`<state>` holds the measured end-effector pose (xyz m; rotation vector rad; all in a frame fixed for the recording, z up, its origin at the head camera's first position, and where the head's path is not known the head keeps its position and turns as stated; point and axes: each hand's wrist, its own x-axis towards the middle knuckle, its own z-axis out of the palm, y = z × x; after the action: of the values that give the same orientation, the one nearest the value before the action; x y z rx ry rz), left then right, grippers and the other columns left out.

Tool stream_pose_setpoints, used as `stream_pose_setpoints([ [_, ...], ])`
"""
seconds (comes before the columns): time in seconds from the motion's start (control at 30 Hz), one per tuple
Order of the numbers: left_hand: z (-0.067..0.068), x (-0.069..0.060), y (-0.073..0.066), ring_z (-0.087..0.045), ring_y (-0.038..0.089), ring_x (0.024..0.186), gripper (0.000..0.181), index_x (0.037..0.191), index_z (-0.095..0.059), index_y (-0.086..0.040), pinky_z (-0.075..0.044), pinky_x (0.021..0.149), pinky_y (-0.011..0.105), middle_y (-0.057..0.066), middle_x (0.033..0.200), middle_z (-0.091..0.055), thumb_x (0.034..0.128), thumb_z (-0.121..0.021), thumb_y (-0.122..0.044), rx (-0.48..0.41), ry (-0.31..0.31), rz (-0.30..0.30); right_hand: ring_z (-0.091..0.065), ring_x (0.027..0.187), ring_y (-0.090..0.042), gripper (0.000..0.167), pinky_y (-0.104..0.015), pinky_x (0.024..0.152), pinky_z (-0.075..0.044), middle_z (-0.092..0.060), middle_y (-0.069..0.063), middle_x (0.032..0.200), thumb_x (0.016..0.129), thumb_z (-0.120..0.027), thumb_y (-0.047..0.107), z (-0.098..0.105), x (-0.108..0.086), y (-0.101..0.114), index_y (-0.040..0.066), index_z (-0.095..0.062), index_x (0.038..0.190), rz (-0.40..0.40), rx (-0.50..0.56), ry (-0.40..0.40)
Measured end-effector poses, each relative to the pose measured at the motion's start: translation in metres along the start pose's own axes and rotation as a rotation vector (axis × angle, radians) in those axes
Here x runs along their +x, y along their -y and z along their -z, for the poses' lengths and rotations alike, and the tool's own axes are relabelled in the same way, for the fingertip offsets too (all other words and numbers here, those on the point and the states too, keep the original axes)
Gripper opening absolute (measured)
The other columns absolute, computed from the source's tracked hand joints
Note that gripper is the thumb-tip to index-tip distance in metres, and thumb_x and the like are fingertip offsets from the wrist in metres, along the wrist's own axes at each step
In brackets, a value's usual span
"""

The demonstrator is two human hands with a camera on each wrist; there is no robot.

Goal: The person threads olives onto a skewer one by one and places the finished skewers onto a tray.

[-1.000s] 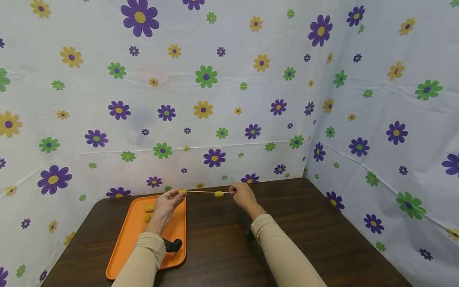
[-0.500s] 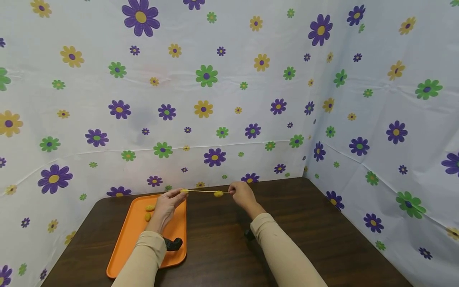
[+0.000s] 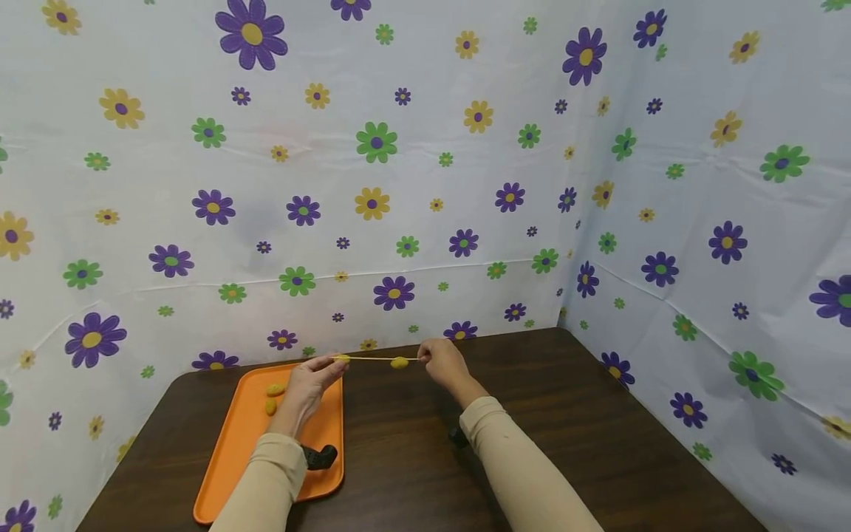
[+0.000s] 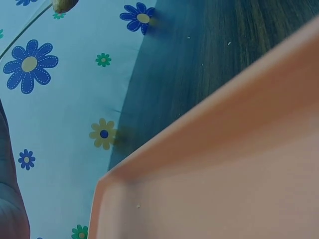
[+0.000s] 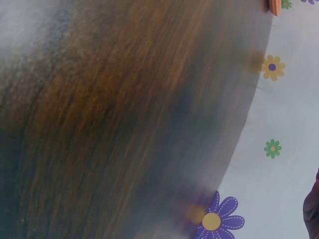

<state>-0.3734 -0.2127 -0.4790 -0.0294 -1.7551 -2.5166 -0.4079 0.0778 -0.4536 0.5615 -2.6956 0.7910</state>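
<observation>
A thin yellow string is stretched nearly level between the two hands above the table's back edge. My left hand pinches a yellow oval piece at the string's left end. My right hand pinches the right end between thumb and finger. Another yellow piece is on the string nearer the right hand. In the left wrist view, one yellow piece and part of the string show at the top left; only a hand's edge is visible. The right wrist view catches a sliver of hand.
An orange tray lies under the left forearm, holding yellow pieces, one behind another. The dark wooden table extends right. Flowered white sheets hang behind and at the right.
The head view has shifted slightly, moving the whole scene a little to the left. Both hands keep their hold on the string, which stays taut.
</observation>
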Motion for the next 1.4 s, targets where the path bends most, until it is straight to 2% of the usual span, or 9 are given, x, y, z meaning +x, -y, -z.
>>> stream_pose_setpoints([
  [0.2, -0.002, -0.003, 0.001, -0.074, 0.012, 0.09, 0.041, 0.131, -0.061, 0.011, -0.053, 0.099, 0.036, -0.002, 0.098, -0.074, 0.0938, -0.071, -0.003, 0.04, -0.02, 0.045, -0.067, 0.088, -0.02, 0.028, -0.039, 0.077, -0.059, -0.073, -0.001, 0.092, 0.089, -0.061, -0.013, -0.003, 0.0, 0.002, 0.01, -0.076, 0.092, -0.028, 0.007, 0.018],
  [0.3, -0.004, -0.003, 0.002, -0.074, 0.012, 0.09, 0.045, 0.133, -0.059, 0.013, -0.055, 0.096, 0.033, 0.0, 0.097, -0.074, 0.0935, -0.072, -0.004, 0.035, -0.009, 0.035, -0.068, 0.089, -0.02, 0.029, -0.039, 0.077, -0.059, -0.073, -0.001, 0.093, 0.088, -0.06, -0.013, -0.003, 0.001, 0.002, 0.011, -0.076, 0.092, -0.032, 0.011, 0.013],
  [0.53, -0.009, -0.003, 0.002, -0.074, 0.013, 0.089, 0.026, 0.12, -0.072, 0.004, -0.058, 0.088, 0.026, 0.0, 0.094, -0.075, 0.0943, -0.07, -0.002, 0.031, -0.001, 0.012, -0.068, 0.09, -0.022, 0.03, -0.038, 0.076, -0.059, -0.074, -0.002, 0.093, 0.087, -0.059, -0.015, 0.0, 0.001, 0.004, 0.009, -0.076, 0.093, -0.025, 0.021, 0.014],
  [0.8, -0.014, 0.0, 0.004, -0.075, 0.013, 0.086, 0.013, 0.099, -0.081, -0.01, -0.06, 0.086, 0.027, 0.0, 0.095, -0.074, 0.0919, -0.073, -0.002, 0.029, -0.001, -0.001, -0.067, 0.087, -0.021, 0.028, -0.037, 0.074, -0.058, -0.073, -0.002, 0.092, 0.087, -0.06, -0.014, 0.004, 0.002, 0.009, 0.007, -0.076, 0.093, -0.009, 0.023, 0.012],
  [1.13, -0.021, 0.001, 0.001, -0.074, 0.013, 0.085, 0.018, 0.109, -0.076, 0.0, -0.059, 0.085, 0.026, 0.002, 0.096, -0.071, 0.0915, -0.073, 0.0, 0.03, -0.001, 0.003, -0.065, 0.084, -0.018, 0.028, -0.035, 0.073, -0.057, -0.073, -0.001, 0.091, 0.086, -0.06, -0.015, 0.005, 0.005, 0.011, 0.008, -0.076, 0.09, -0.005, -0.002, 0.007],
  [1.4, -0.026, 0.001, 0.005, -0.074, 0.013, 0.085, 0.018, 0.107, -0.077, -0.001, -0.06, 0.084, 0.026, 0.003, 0.099, -0.068, 0.0899, -0.075, -0.001, 0.042, -0.013, -0.004, -0.065, 0.084, -0.017, 0.028, -0.035, 0.074, -0.057, -0.073, -0.001, 0.092, 0.087, -0.06, -0.014, 0.006, 0.006, 0.011, 0.008, -0.076, 0.091, -0.013, -0.005, 0.011],
])
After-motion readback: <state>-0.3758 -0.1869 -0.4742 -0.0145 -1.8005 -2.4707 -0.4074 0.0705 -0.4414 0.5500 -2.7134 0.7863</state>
